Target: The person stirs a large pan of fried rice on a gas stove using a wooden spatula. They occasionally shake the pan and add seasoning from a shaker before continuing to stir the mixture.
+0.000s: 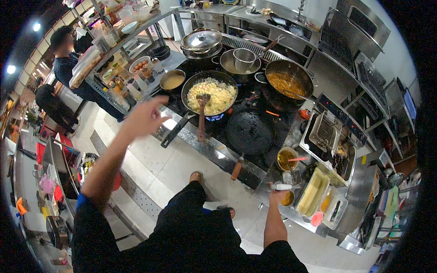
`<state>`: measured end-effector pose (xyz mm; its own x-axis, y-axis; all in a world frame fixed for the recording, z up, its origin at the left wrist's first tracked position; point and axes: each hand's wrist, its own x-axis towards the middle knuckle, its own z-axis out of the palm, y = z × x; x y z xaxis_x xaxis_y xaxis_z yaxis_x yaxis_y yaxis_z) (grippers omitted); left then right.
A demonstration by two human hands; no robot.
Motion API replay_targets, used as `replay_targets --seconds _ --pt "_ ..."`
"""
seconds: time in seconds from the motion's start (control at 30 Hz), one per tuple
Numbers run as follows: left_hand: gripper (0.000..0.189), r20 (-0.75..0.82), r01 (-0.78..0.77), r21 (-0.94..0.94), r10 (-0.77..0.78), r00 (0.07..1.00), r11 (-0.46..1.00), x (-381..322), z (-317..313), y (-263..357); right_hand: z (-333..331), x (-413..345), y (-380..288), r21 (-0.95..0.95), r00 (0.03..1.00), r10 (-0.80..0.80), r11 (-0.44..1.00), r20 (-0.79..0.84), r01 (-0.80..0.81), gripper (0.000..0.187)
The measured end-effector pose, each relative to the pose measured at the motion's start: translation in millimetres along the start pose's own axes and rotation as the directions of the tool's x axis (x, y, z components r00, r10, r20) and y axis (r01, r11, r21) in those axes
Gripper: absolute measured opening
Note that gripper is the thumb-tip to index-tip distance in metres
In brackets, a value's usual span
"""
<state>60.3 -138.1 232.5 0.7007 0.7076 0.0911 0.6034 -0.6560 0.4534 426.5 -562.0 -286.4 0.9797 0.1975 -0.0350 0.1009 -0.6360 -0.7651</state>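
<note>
My left hand (145, 117) is raised near the stove's front edge, a little blurred, its fingers apart with nothing in them. Beyond it a black frying pan (174, 130) of fried rice (213, 92) stands over a blue flame. A wooden spatula (201, 119) rests in the rice, its handle lying across the pan's rim. At the lower right my right hand (278, 196) is closed on the white handle (281, 186) of a utensil whose far end reaches towards a long tray of pale yellow food (313, 192). A pot of yellow liquid (287, 159) stands just beyond.
A dark flat griddle pan (251, 131) lies beside the rice pan. Behind are a wok of brown stew (288, 80), a pan holding a strainer (244, 59) and a lidded pot (201, 41). A deep fryer (322, 131) is at right. Two people (70, 65) stand at far left.
</note>
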Motion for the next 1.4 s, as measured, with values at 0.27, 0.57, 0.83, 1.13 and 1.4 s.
replay_targets --seconds 0.27,0.57,0.83,1.13,1.4 --pt "0.047 -0.042 -0.155 0.696 0.256 0.966 0.701 336 -98 -100 -65 -155 -64 -0.414 0.982 -0.033 0.909 -0.186 -0.048 0.107" --pt "0.034 0.318 -0.408 0.565 0.267 0.910 0.717 452 -58 -217 -36 -409 -54 -0.467 0.623 0.155 0.800 0.767 0.376 0.032" --pt "0.055 -0.037 -0.422 -0.101 0.421 0.906 0.901 357 -60 -168 59 -350 -331 -0.672 0.642 0.539 0.739 0.546 -0.048 0.061" --pt "0.056 0.666 0.545 -0.621 0.014 0.745 0.563 28 142 -242 138 -171 -566 -0.431 0.904 -0.357 0.795 0.236 0.427 0.054" --pt "0.044 0.886 0.904 -0.424 0.177 0.428 -0.059 29 175 -220 83 -152 -620 -0.603 0.741 0.099 0.656 0.665 0.454 0.048"
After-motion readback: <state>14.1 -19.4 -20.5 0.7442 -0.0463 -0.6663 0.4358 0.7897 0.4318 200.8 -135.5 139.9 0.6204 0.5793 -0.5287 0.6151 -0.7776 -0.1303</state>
